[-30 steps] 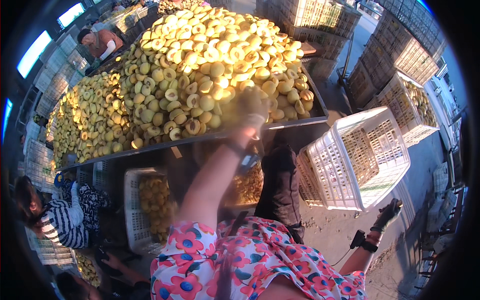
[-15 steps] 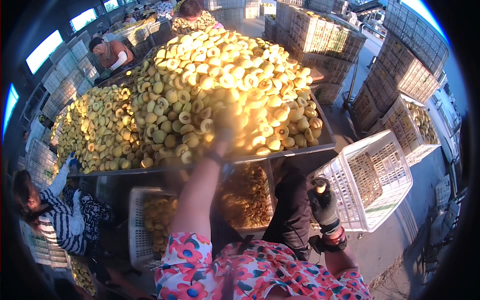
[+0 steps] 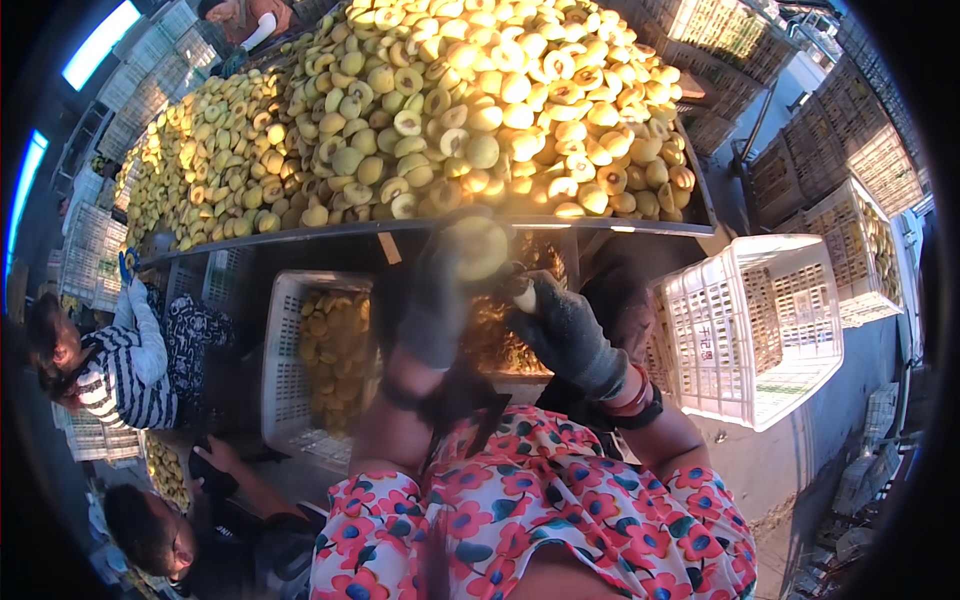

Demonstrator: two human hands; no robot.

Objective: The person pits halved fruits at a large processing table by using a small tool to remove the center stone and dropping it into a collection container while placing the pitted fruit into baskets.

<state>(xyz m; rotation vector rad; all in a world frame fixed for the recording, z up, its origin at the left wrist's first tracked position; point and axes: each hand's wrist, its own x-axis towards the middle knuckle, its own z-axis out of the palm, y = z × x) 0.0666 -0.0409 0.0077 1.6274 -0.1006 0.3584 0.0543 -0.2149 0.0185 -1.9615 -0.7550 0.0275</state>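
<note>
My gloved left hand, smeared by motion, holds a yellow peach half with its cut face showing, just in front of the table edge. Close beside it on the right, my right hand in a grey glove is closed round a small tool with a pale handle. The tool's working end is too blurred to make out. Beyond both hands rises a big heap of peach halves on a metal-edged table. Below the hands, a container of brownish scraps is partly hidden.
At my left stands a white crate with peach halves inside. A tilted white crate is at my right, near stacked crates. A person in stripes works on the left; another person is at the lower left.
My left hand has come back from the heap toward me with a peach half. My right hand has moved left from beside the white crate to meet it. The view has tipped downward.
</note>
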